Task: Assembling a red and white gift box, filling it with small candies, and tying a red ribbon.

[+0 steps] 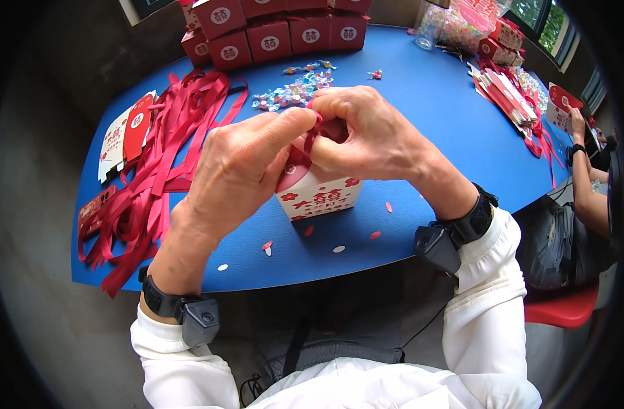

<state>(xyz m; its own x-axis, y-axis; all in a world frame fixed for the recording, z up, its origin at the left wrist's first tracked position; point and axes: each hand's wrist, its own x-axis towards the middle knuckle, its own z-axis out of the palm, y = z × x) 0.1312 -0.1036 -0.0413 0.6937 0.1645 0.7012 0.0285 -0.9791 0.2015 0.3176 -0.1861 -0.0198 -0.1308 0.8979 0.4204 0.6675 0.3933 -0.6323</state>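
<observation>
In front of me a small white gift box (pixel 320 199) with red flowers and red printing stands upright on the blue table. Both my hands meet over its top, with a red ribbon (pixel 314 136) pinched between them. My left hand (pixel 240 157) is closed, its thumb and forefinger gripping the ribbon from the left. From the right, my right hand (pixel 373 129) is curled with thumb and fingertips on the ribbon too. The fingers partly hide the box's top and the ribbon's loop, so I cannot tell if a knot is formed.
A heap of red ribbons (pixel 182 136) lies left, beside flat cartons (pixel 124 133). Wrapped candies (pixel 295 92) lie beyond my hands. Stacked red boxes (pixel 269 42) line the back. Folded cartons (pixel 508 95) and a candy bag (pixel 455 27) are far right. A person's hand (pixel 577 127) holds a carton there.
</observation>
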